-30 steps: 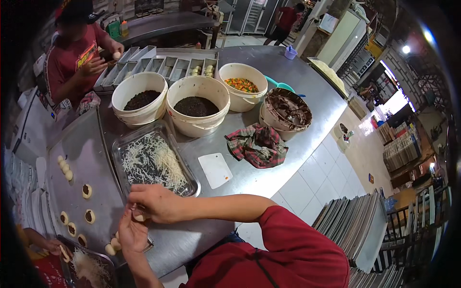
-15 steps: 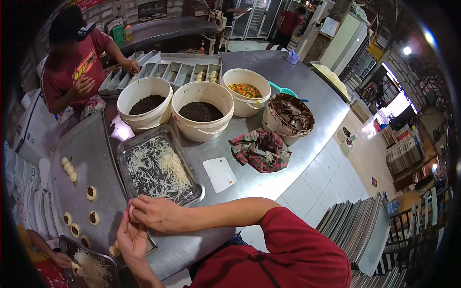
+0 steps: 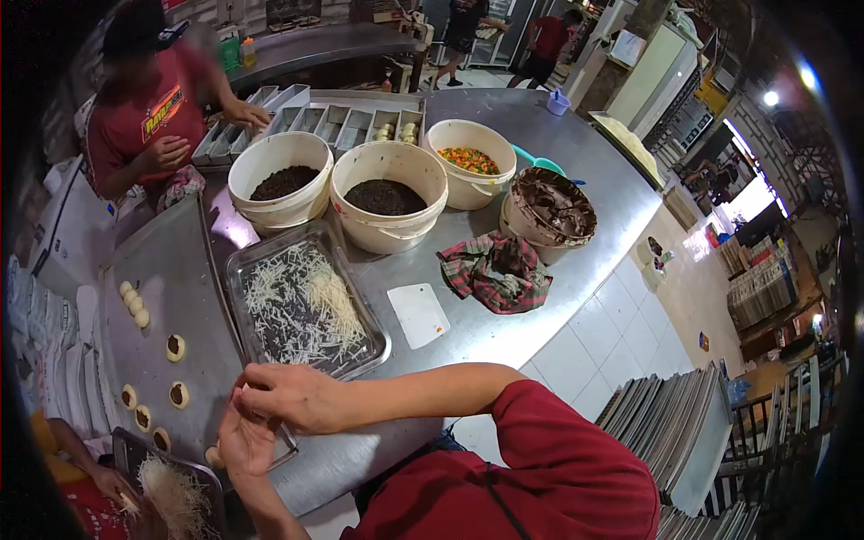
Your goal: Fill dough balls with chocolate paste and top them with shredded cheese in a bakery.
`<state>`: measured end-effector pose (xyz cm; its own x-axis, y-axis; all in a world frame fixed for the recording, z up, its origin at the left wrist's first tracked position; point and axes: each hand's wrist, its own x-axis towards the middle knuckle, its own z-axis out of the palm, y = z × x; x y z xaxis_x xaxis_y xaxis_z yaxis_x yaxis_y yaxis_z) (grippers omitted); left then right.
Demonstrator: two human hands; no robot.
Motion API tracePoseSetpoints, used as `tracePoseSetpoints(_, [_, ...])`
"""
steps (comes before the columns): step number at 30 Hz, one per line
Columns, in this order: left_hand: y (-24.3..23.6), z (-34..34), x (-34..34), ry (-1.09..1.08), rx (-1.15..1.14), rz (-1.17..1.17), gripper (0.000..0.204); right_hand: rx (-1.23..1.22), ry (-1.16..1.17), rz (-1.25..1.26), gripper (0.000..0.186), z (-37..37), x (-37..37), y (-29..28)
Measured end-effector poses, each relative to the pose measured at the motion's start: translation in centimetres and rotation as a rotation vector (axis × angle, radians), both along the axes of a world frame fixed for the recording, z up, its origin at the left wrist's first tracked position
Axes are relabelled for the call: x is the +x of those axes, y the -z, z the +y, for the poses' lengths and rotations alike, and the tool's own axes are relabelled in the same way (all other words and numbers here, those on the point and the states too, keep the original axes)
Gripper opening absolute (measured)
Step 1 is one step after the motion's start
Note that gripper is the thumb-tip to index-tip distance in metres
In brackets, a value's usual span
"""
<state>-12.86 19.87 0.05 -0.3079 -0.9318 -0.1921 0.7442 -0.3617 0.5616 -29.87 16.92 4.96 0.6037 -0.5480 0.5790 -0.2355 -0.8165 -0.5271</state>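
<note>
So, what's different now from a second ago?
The co-worker's raised hand went down to the metal tins. Another person came into view. The wearer's left hand and right hand stay together, their dough now out of sight. Buckets and checked cloth stayed put.

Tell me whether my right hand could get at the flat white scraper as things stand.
Probably yes: the scraper lies flat and uncovered, just beyond your right forearm. Only a corner of the tray comes between, seemingly low enough to pass over, though your right hand is up against your left hand.
</note>
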Motion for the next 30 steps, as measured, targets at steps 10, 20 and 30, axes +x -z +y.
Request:
tracePoseSetpoints(10, [-2.1, 0.3, -0.9, 0.036, 0.037, 0.018, 0.035, 0.191, -0.057, -0.108, 0.030, 0.0, -0.6, 0.4])
tracePoseSetpoints(20, [-1.6, 4.4, -0.6, -0.109, 0.096, -0.058, 0.045, 0.692, -0.012, -0.309, 0.017, -0.6, 1.6, 4.8])
tracePoseSetpoints(30, [-0.4, 9.5, 2.7, -0.171, 0.014, -0.380, 0.048, 1.070, -0.105, 0.100, 0.028, -0.6, 4.1, 3.2])
